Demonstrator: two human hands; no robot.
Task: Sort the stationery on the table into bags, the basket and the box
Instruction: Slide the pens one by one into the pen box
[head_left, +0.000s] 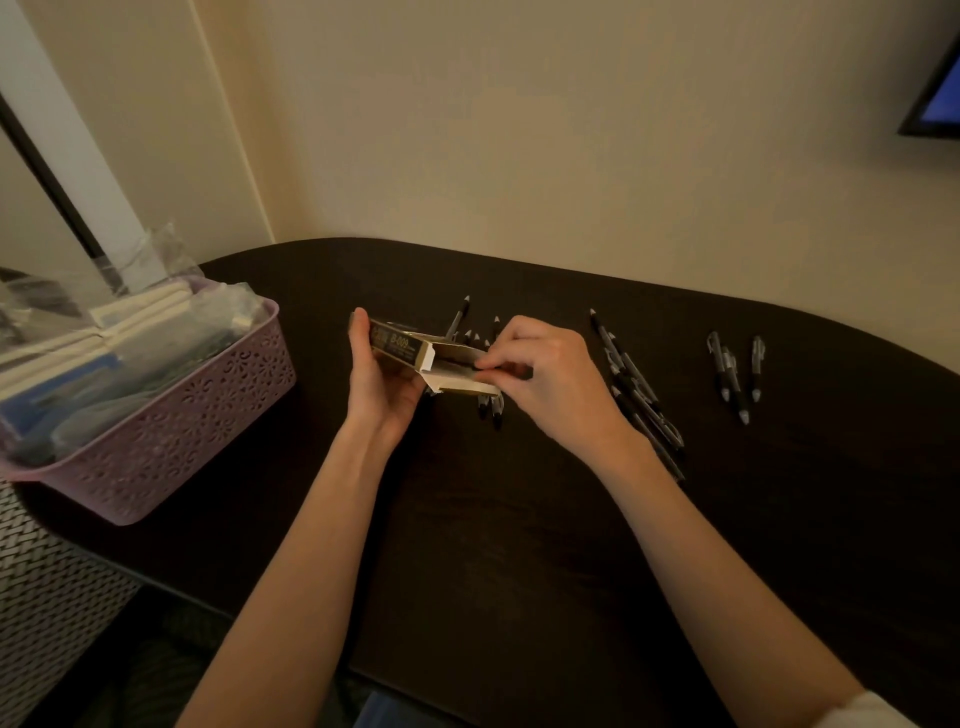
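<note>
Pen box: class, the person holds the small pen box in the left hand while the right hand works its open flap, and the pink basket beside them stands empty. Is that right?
Not quite. The head view shows the pink basket is full of bagged stationery, not empty. The rest holds: the left hand grips the pen box and the right hand pinches its open flap.

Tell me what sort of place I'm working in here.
Probably a room in a home or hotel, not a workshop: a dark rounded table against a plain cream wall, a wall-mounted screen at upper right, and a pink plastic basket of stationery.
</note>
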